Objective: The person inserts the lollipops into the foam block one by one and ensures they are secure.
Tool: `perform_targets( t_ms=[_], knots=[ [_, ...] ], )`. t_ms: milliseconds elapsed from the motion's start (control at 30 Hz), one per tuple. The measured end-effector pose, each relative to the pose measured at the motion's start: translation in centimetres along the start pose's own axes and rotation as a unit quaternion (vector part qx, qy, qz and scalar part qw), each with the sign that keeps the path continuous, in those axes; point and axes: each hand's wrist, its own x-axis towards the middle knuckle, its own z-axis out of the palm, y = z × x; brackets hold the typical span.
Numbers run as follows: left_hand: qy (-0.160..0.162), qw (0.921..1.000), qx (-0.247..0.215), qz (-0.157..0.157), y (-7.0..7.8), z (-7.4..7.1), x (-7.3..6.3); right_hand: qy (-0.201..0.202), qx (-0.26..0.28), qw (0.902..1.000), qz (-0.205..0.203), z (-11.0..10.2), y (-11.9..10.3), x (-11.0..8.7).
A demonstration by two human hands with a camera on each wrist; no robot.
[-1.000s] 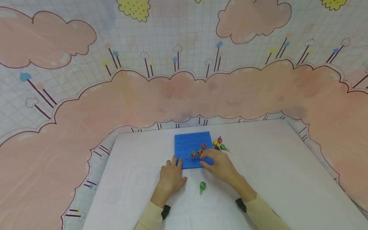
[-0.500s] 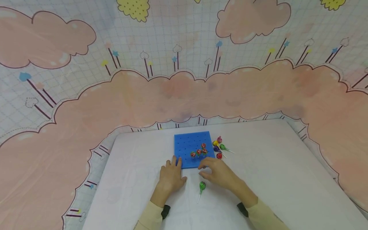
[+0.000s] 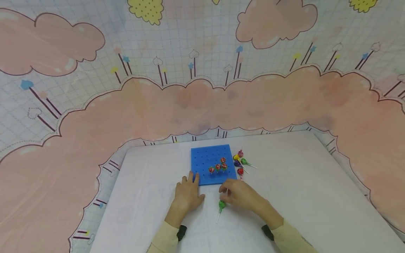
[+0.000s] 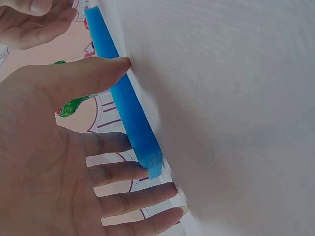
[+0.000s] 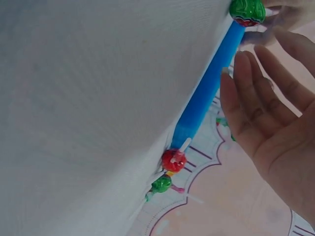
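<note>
A blue pegboard (image 3: 205, 156) lies on the white table (image 3: 300, 182), with several red lollipops (image 3: 217, 167) standing in its holes. My left hand (image 3: 191, 178) rests flat, open, its fingers (image 4: 123, 172) spread at the board's near left corner (image 4: 142, 142). A green lollipop (image 3: 222, 205) lies on the table in front of the board. My right hand (image 3: 224, 195) hovers just above it, fingers (image 5: 246, 103) straight and holding nothing. The same green lollipop (image 5: 247, 11) shows by those fingertips in the right wrist view; I cannot tell whether they touch it.
Several loose lollipops (image 3: 239, 162), red, green, yellow and purple, lie just right of the board; a red one (image 5: 173, 160) and a green one (image 5: 161, 184) show in the right wrist view. A pink cloud-patterned cloth (image 3: 202, 102) hangs behind the table.
My right hand has drawn back from the pegboard toward me, leaving a red lollipop standing there, and now hangs over the green lollipop. The left hand has stayed put.
</note>
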Motion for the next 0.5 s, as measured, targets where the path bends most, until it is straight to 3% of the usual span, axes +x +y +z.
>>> perform_targets(
  t_ms=[500],
  knots=[
    [0.006, 1.0, -0.001, 0.005, -0.05, 0.04, -0.09, -0.067, 0.039, 0.9967, 0.024, 0.67, 0.26, 0.15]
  ],
)
